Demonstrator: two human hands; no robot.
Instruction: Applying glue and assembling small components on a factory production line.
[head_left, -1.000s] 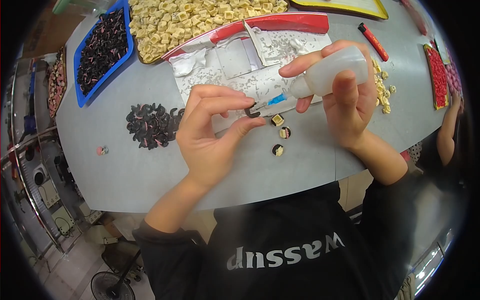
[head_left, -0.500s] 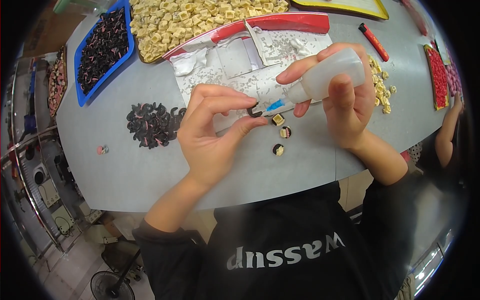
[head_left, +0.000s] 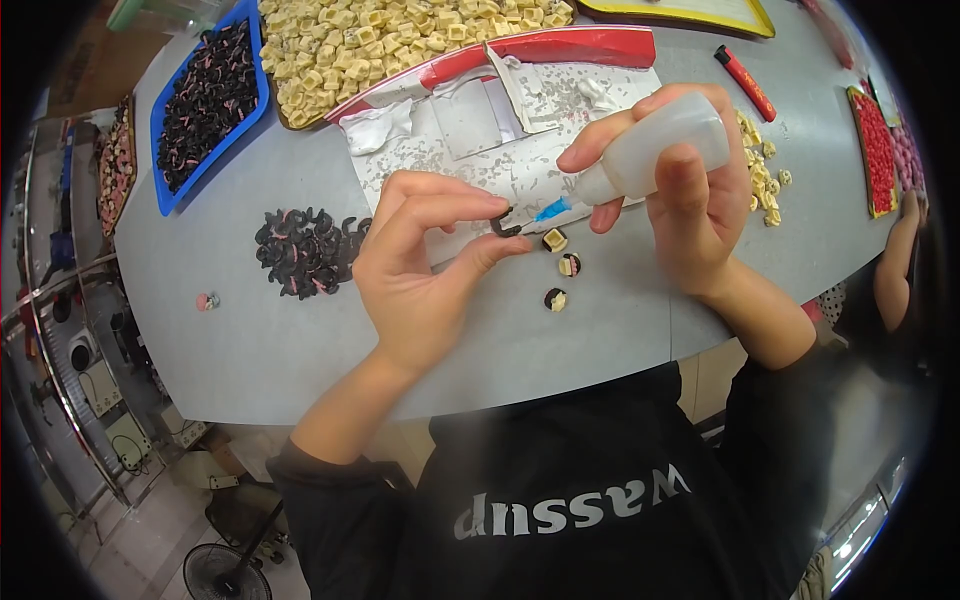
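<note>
Your left hand (head_left: pixel 415 260) pinches a black, curved piece (head_left: pixel 503 226) between its fingertips; just right of them, your right hand (head_left: pixel 695 225) grips a translucent white plastic bottle (head_left: pixel 662 150), its blue nozzle (head_left: pixel 552 209) pointing toward them.

Top edge crops the cream pieces (head_left: pixel 400 45); needle tip (head_left: pixel 527 226) seems too small to tell.

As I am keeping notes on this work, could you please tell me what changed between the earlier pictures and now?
The translucent white plastic bottle with the blue nozzle, in the right hand, has shifted slightly left and toward the person. Nothing was taken or let go: the left hand still pinches the small, curved black piece. Everything else looks unchanged.
</note>
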